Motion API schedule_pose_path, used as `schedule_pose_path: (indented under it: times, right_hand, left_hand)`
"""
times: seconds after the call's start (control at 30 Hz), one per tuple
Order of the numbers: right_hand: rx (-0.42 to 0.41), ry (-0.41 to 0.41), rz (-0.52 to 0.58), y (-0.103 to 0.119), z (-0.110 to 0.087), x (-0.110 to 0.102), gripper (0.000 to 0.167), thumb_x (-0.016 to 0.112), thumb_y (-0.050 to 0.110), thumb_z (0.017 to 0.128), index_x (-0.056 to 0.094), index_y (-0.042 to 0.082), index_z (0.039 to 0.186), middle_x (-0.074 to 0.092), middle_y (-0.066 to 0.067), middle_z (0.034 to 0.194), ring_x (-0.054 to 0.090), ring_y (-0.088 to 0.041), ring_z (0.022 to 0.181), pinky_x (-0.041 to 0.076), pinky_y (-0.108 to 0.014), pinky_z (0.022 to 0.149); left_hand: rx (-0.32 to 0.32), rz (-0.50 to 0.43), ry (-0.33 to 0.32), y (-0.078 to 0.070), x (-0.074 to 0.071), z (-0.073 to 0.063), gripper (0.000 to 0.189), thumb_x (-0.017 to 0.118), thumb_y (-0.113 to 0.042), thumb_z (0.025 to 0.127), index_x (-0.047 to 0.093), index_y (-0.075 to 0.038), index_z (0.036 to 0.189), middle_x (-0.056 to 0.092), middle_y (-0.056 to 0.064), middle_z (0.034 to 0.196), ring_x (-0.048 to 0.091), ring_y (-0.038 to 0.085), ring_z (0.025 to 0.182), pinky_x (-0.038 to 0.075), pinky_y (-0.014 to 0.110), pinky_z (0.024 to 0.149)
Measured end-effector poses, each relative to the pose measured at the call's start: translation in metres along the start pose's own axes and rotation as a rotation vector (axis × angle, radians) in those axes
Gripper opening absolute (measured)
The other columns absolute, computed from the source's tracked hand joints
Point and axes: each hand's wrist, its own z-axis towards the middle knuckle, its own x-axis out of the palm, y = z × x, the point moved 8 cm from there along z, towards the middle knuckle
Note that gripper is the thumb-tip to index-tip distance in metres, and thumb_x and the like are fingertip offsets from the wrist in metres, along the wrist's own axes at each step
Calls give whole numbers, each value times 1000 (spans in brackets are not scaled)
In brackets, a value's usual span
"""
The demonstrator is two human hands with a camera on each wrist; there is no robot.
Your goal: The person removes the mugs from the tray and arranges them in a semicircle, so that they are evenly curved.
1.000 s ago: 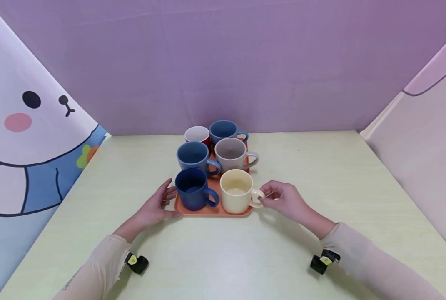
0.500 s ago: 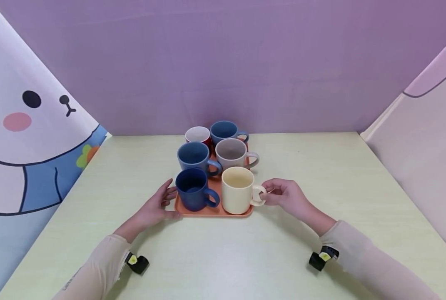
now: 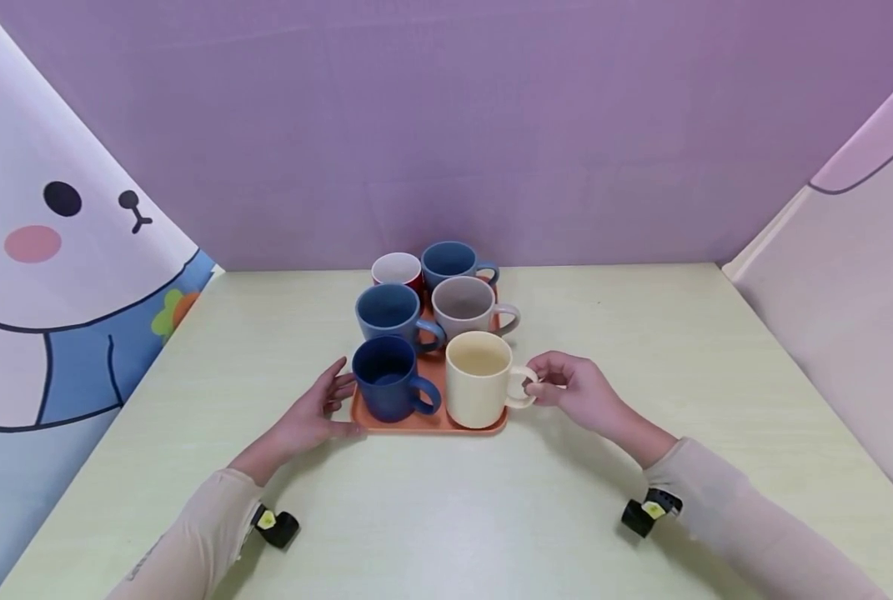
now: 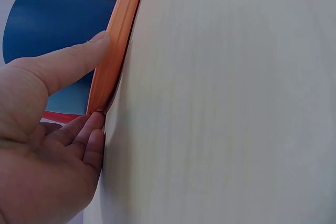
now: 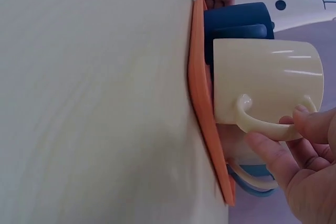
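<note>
On an orange tray (image 3: 433, 423) stand several mugs in two rows. My right hand (image 3: 577, 387) pinches the handle of the cream mug (image 3: 478, 387), which is upright at the front right, its base close over the tray. In the right wrist view, the thumb and fingers meet on the handle (image 5: 268, 128). My left hand (image 3: 314, 412) holds the tray's front left corner, thumb on the front rim and fingers (image 4: 86, 135) at the side. Beside that hand is a dark blue mug (image 3: 388, 392).
Behind stand a blue mug (image 3: 386, 310), a greyish-pink mug (image 3: 464, 302), a white-and-red mug (image 3: 397, 268) and another blue mug (image 3: 449, 260). A purple cloth backdrop (image 3: 446, 125) rises behind the pale table (image 3: 446, 517). Printed cloths hang at both sides.
The cream mug has risen slightly and shifted a little to the right, with my right hand on its handle. My left hand has stayed at the tray corner.
</note>
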Motion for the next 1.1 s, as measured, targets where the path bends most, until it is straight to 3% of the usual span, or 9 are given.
schedule_pose_path:
  times: [0.57, 1.1]
  right_hand:
    - [-30, -51, -8, 21, 3, -33, 21, 63, -15, 88, 59, -17, 108, 68, -22, 94, 66, -8, 82, 58, -30, 75]
    - [-40, -76, -38, 20, 7, -75, 18, 61, -12, 91, 59, -15, 109, 70, -11, 91, 67, -7, 82, 58, -30, 75]
  left_hand:
    - [-4, 10, 11, -1, 1, 0, 106, 79, 4, 80, 4, 9, 155, 31, 34, 152, 36, 48, 138, 29, 61, 110]
    - [-8, 27, 17, 3, 0, 1, 106, 81, -1, 81, 5, 8, 155, 31, 32, 153, 36, 47, 138, 29, 61, 110]
